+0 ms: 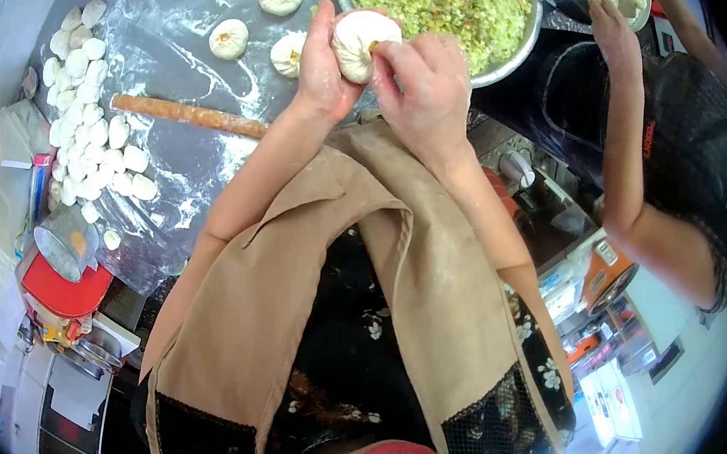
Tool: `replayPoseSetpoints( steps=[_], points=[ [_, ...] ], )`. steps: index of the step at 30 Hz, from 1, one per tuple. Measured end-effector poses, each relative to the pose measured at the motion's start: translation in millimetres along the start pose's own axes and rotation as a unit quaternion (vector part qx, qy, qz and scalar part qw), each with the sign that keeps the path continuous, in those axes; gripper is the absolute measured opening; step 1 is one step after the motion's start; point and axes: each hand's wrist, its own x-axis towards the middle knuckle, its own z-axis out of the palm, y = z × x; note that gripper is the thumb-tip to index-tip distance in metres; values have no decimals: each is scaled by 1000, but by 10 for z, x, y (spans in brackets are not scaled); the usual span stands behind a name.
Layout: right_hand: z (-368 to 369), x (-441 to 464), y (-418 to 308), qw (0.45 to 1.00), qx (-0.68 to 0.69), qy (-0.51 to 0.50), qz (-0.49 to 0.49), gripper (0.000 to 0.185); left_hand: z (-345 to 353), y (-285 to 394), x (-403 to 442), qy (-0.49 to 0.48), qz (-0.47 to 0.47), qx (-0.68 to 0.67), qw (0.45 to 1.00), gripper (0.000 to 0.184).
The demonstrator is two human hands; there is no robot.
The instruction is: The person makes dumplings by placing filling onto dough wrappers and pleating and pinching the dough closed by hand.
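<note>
A round white filled bun with a pleated top rests in my left hand, whose palm and fingers cup it from the left and below. The fingertips of my right hand pinch the dough at the bun's opening, where a bit of orange filling shows. Just behind my hands stands a metal bowl of chopped green filling. Other pleated buns lie on the floured dark table, one of them partly hidden behind my left hand.
A wooden rolling pin lies left of my forearm. Many small dough pieces are heaped at the table's left edge, above a clear container and a red item. At right, another person reaches toward a second bowl.
</note>
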Motion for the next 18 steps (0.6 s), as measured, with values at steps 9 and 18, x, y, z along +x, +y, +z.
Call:
replayPoseSetpoints(
  steps=[9, 18],
  points=[
    [119, 283, -360, 991, 51, -124, -20, 49, -140, 361, -230, 54, -52, -24, 997, 71],
    [1754, 999, -505, 970, 96, -215, -58, 58, -956, 1630, 357, -55, 54, -42, 996, 73]
  ],
)
